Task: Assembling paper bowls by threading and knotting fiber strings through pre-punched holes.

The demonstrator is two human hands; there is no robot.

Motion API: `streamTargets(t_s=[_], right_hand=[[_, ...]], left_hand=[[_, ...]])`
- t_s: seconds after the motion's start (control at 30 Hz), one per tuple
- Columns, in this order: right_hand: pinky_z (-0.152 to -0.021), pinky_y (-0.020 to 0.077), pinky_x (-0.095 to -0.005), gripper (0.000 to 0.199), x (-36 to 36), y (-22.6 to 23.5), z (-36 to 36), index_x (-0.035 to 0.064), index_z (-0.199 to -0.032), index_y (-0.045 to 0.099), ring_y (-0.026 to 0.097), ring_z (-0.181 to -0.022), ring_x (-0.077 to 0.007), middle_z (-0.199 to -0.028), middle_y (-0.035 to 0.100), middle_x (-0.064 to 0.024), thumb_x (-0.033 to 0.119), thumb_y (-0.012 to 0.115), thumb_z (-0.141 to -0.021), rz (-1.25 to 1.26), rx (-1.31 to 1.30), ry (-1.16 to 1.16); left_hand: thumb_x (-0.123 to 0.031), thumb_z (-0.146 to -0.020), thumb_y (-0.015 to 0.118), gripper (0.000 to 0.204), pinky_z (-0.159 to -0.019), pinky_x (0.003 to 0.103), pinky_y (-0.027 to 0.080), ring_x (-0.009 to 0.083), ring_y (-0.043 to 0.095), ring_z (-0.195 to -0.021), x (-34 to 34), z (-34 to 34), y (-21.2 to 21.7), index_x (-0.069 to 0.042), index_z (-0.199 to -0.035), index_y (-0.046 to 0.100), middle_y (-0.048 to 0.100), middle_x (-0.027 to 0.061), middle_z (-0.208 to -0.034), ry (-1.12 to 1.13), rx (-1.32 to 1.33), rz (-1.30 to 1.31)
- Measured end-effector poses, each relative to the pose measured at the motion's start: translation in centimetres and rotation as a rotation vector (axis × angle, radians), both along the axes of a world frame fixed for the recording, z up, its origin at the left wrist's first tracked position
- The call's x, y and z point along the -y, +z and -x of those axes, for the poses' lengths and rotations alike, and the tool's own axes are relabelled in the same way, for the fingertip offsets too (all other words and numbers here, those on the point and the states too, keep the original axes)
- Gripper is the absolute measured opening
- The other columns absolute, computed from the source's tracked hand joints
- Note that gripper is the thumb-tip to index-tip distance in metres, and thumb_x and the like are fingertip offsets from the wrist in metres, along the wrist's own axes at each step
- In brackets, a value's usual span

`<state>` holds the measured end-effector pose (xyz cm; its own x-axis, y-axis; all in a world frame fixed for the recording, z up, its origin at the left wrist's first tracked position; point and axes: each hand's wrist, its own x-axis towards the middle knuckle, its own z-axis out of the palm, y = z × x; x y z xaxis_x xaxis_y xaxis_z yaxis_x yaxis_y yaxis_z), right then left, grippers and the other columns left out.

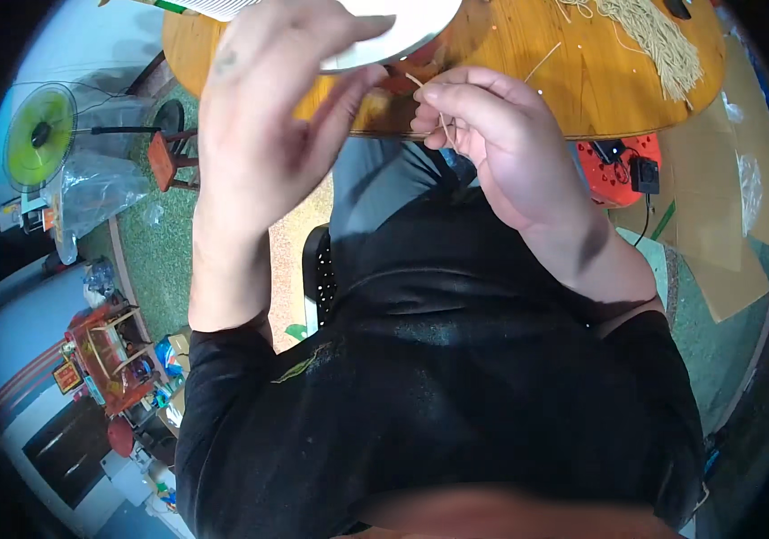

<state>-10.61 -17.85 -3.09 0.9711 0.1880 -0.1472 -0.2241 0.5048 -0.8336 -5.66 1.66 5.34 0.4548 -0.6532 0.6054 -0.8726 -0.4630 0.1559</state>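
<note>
A: First entry?
B: Thin beige cord, string-like, pinched between thumb and fingers of the bare right hand; one short end above the thumb tip, another length below, seen against the near edge of the table.
A: Handling?
B: Probably very light, limp, a little fibrous; little slip expected, fraying possible. Best held close to an end, between fingertip pads.
A: Left hand?
B: Thumb and fingers spread, no grasp visible. Nearest to a flat, round-edged white disc, cut off by the upper rim; contact or gap, cannot tell.
A: Further out?
B: Orange-brown, glossy wooden table; on it, one loose beige strand and, at right, a thick beige bundle of cords. Beyond: red box-like piece with dark hearts, flat brown cardboard, green-bladed fan far left.
</note>
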Motion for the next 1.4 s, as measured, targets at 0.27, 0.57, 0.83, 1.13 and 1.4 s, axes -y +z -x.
streamTargets(t_s=[0.27,0.57,0.83,1.13,1.4], right_hand=[[-0.077,0.0508,-0.0265,0.016,0.1,1.4,0.8,0.0007,-0.105,0.069,0.065,-0.083,-0.0124,-0.09,0.069,-0.0053,0.014,0.061,-0.101,0.012,0.04,0.052],[-0.062,0.0476,-0.0187,0.014,-0.3,1.4,1.2,0.0035,-0.101,0.072,0.06,-0.071,-0.0037,-0.084,0.069,0.0007,0.017,0.072,-0.097,0.179,0.14,0.021],[-0.059,0.0466,-0.0183,0.006,-1.8,0.2,1.4,0.0019,-0.094,0.072,0.058,-0.066,-0.0015,-0.079,0.068,0.0014,0.008,0.073,-0.095,0.145,0.265,-0.177],[-0.065,0.0483,-0.0189,0.003,-2.5,-2.6,-0.6,-0.002,-0.094,0.069,0.063,-0.072,-0.0029,-0.081,0.07,-0.0012,0.0,0.072,-0.094,0.395,0.492,-0.454],[-0.065,0.0458,-0.0164,0.002,-3.0,-3.8,-1.4,-0.0029,-0.097,0.068,0.061,-0.073,-0.0013,-0.085,0.071,-0.0021,-0.003,0.069,-0.096,0.482,0.599,-0.495]], left_hand=[[-0.004,-0.075,0.08,0.032,-0.085,0.037,0.048,0.0265,0.065,-0.098,0.6,0.5,0.4,-0.009,-0.106,0.079,0.069,0.0054,-0.103,-0.052,0.047,-0.194],[-0.003,-0.072,0.081,0.025,-0.083,0.036,0.049,0.0246,0.066,-0.095,-0.3,0.6,-0.7,-0.007,-0.097,0.079,0.07,0.0062,-0.1,-0.101,-0.058,-0.081],[0.001,-0.077,0.076,0.02,-0.087,0.034,0.051,0.026,0.068,-0.096,-1.3,0.0,-1.9,-0.001,-0.098,0.077,0.073,0.0115,-0.101,-0.131,-0.158,0.032],[-0.002,-0.091,0.068,0.019,-0.076,0.031,0.051,0.0202,0.066,-0.087,1.7,-0.6,2.4,0.001,-0.11,0.071,0.071,0.0119,-0.098,0.107,-0.439,-0.005],[0.001,-0.094,0.067,0.015,-0.074,0.03,0.054,0.0168,0.068,-0.082,1.9,-2.5,3.1,0.004,-0.108,0.072,0.072,0.0118,-0.091,0.121,-0.644,-0.247]])
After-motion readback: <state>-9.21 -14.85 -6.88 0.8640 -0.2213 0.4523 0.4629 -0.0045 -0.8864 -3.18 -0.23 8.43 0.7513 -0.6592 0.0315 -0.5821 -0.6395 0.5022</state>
